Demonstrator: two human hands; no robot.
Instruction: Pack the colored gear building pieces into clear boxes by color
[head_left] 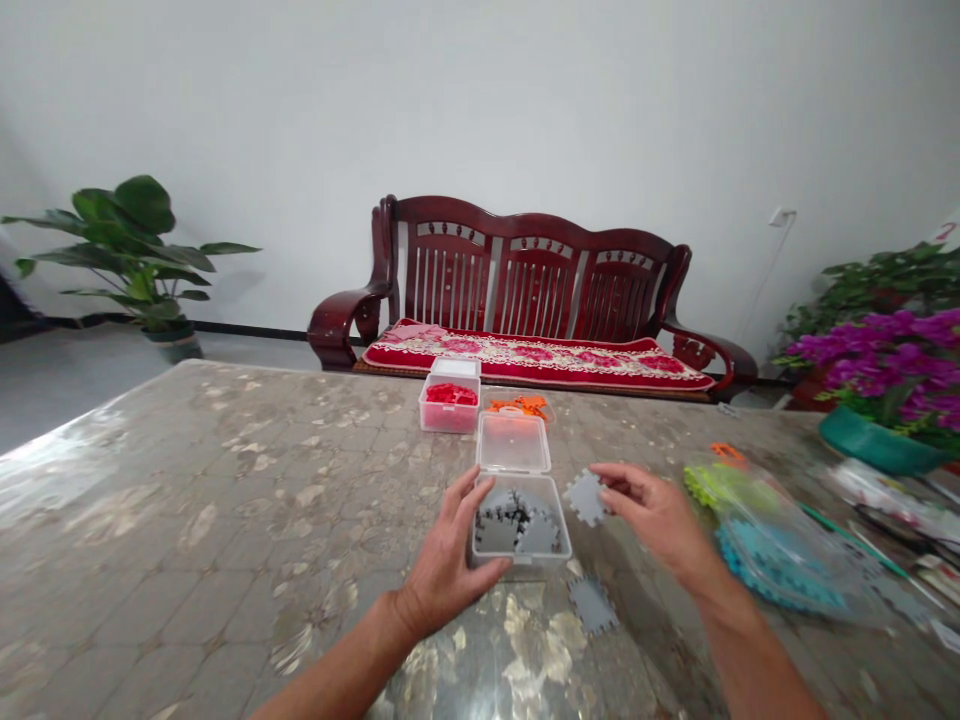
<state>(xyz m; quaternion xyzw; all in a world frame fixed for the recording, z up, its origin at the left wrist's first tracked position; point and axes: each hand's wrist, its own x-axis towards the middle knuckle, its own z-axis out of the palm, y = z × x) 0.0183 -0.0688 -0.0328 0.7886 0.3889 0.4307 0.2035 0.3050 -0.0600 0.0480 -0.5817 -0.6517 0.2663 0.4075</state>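
A clear plastic box point(561, 515) stands on the table with its hinged lid point(514, 443) folded back. Grey jigsaw-edged tiles point(499, 532) lie loosely inside it. My left hand point(446, 560) holds the box at its left side, thumb along the front corner and fingers at the rim. Just right of the box, my right hand point(649, 510) pinches one grey jigsaw tile point(585, 497) by its right edge, above the table. Another grey tile point(592, 606) lies on the table in front of the box's right corner.
Behind stand a box of red pieces point(450, 410) and a container of orange pieces point(525, 405). To the right lies a clear bag point(787, 560) with green and blue pieces, near a teal flowerpot point(877, 440). A wooden bench point(525, 270) stands beyond the table point(225, 520).
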